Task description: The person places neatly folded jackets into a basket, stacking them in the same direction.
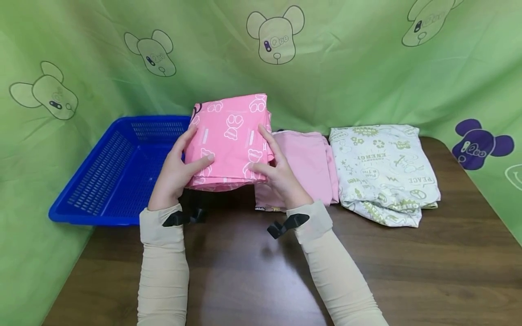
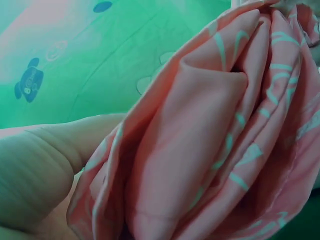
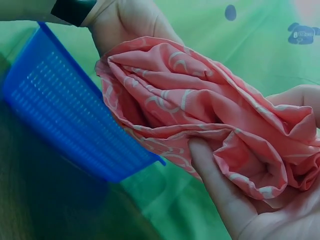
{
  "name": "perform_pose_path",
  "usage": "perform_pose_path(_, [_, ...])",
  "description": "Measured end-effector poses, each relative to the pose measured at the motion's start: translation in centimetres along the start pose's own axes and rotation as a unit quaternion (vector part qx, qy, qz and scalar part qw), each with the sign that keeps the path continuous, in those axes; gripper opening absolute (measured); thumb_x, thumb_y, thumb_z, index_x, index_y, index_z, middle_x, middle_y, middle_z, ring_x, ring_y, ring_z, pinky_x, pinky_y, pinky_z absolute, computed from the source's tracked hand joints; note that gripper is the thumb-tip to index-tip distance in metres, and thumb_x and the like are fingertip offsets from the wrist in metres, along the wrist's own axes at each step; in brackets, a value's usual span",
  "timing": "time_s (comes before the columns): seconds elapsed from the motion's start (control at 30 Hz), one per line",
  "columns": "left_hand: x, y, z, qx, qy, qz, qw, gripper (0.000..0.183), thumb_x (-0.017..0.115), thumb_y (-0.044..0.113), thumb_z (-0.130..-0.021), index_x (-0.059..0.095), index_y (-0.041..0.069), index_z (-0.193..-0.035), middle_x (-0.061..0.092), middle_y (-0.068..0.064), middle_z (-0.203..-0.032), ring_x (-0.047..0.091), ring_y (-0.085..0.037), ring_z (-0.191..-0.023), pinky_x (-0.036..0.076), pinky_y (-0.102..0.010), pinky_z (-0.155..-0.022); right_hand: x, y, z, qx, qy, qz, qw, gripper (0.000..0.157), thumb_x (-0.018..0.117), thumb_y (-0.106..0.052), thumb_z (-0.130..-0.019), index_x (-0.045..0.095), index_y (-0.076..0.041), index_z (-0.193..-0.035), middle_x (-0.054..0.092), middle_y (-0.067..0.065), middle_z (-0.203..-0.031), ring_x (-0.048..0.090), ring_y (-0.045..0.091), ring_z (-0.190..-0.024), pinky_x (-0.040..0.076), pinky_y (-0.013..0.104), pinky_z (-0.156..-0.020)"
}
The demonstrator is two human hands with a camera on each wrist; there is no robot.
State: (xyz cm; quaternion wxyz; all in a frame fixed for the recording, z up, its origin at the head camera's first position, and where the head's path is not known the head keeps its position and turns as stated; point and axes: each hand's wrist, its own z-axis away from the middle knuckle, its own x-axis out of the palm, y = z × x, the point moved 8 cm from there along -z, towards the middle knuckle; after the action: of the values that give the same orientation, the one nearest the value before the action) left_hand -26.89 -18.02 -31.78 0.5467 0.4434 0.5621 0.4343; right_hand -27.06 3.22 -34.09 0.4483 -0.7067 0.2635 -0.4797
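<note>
A folded bright pink cloth (image 1: pixel 232 140) with white bear outlines is held up above the table. My left hand (image 1: pixel 175 167) grips its left side, thumb on the top face; in the left wrist view this hand (image 2: pixel 40 170) shows at the left edge. On the opposite side my right hand (image 1: pixel 281 170) grips the cloth, thumb also on top. The right wrist view shows the loose layered folds of the pink cloth (image 3: pixel 190 100) between both hands. Whether it is a sheet or a cover cannot be told.
At the left stands a blue plastic basket (image 1: pixel 91 181) with slotted walls. A folded pale pink cloth (image 1: pixel 303 165) lies partly behind my right hand, beside a folded white cloth with green print (image 1: pixel 379 167). Green bear-print fabric (image 1: pixel 212 54) hangs behind the brown wooden table (image 1: pixel 244 271).
</note>
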Motion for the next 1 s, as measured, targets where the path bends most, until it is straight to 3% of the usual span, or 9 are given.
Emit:
perform_pose_path(0.23, [-1.2, 0.6, 1.6, 0.011, -0.012, 0.010, 0.9998, 0.084, 0.076, 0.022, -0.078, 0.029, 0.041, -0.145, 0.019, 0.001, -0.153, 0.041, -0.034, -0.123, 0.052, -0.036, -0.081, 1.6, 0.2, 0.3, -0.005, -0.032, -0.046, 0.998, 0.086, 0.052, 0.014, -0.084, 0.030, -0.044, -0.144, 0.031, 0.019, -0.140, 0.056, 0.029, -0.103, 0.053, 0.040, -0.080])
perform_pose_path(0.53, [-4.3, 0.8, 3.1, 0.010, 0.020, 0.017, 0.9996, 0.082, 0.077, 0.020, -0.078, 0.032, 0.040, -0.144, 0.024, -0.002, -0.150, 0.055, -0.031, -0.104, 0.054, -0.027, -0.072, 4.8, 0.8, 0.1, -0.006, -0.076, -0.053, 0.996, 0.087, 0.051, 0.015, -0.085, 0.029, -0.044, -0.144, 0.034, 0.016, -0.138, 0.054, 0.028, -0.106, 0.053, 0.038, -0.081])
perform_pose_path(0.7, [-6.1, 1.0, 3.5, 0.016, 0.029, 0.044, 0.9985, 0.082, 0.077, 0.011, -0.078, 0.035, 0.036, -0.144, 0.024, -0.002, -0.149, 0.050, -0.029, -0.107, 0.054, -0.025, -0.070, 6.6, 1.2, -0.3, 0.001, -0.104, -0.053, 0.993, 0.085, 0.051, 0.013, -0.086, 0.028, -0.044, -0.144, 0.033, 0.013, -0.138, 0.051, 0.028, -0.109, 0.051, 0.041, -0.084])
perform_pose_path(0.93, [-9.5, 0.4, 3.6, 0.035, 0.051, 0.113, 0.9916, 0.084, 0.072, -0.009, -0.075, 0.040, 0.030, -0.142, 0.026, -0.001, -0.149, 0.038, -0.027, -0.119, 0.052, -0.019, -0.073, 9.3, 2.4, -1.4, 0.021, -0.139, -0.059, 0.988, 0.084, 0.046, 0.015, -0.083, 0.031, -0.040, -0.145, 0.042, 0.013, -0.119, 0.054, 0.023, -0.087, 0.053, 0.033, -0.069])
perform_pose_path(1.0, [-10.6, 0.1, 3.6, 0.043, 0.055, 0.132, 0.9888, 0.084, 0.070, -0.013, -0.075, 0.041, 0.028, -0.142, 0.026, -0.002, -0.149, 0.036, -0.026, -0.122, 0.051, -0.018, -0.076, 10.1, 2.9, -1.8, 0.031, -0.143, -0.059, 0.988, 0.084, 0.045, 0.016, -0.083, 0.032, -0.040, -0.144, 0.042, 0.012, -0.119, 0.054, 0.023, -0.087, 0.053, 0.034, -0.069])
